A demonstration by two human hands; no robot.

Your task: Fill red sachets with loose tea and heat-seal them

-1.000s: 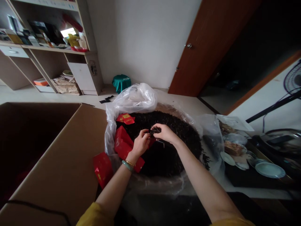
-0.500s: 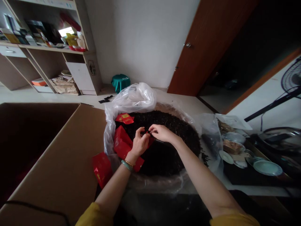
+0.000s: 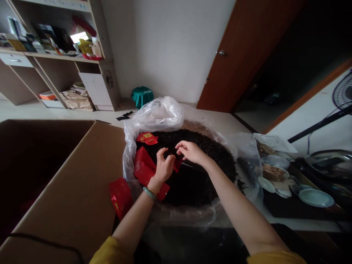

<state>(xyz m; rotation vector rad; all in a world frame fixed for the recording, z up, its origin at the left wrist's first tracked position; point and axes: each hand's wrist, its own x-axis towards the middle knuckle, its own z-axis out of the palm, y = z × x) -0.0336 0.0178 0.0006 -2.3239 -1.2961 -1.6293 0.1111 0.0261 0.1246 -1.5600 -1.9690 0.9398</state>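
Observation:
My left hand [image 3: 164, 168] is curled above dark, dry, leaf-like bits [image 3: 203, 146], with thumb and forefinger bent into a C. A small red packet [image 3: 178, 165] sticks out beside its thumb and seems held by the lower fingers, which are mostly hidden. Just to the right hovers my right hand [image 3: 192, 152], fingers loosely bent and apart, nothing visible in them. Below the hands lies a dark, flat-looking thing with a thin shiny edge [image 3: 187, 166]; its kind is unclear. Larger red packets [image 3: 143, 167] rest at the left side of the leaves, another [image 3: 147, 138] behind them.
Clear plastic [image 3: 129, 146] lines the round container of leaves. A large cardboard box [image 3: 82, 176] stands at left, with a red packet [image 3: 121, 198] by it. To the right are a pale dish [image 3: 316, 197] and a fan [image 3: 343, 90]. Behind stands a teal-covered object [image 3: 142, 96].
My right hand has drawn up and slightly right, away from my left fingertips, and its fingers have parted. The left hand has stayed nearly in place.

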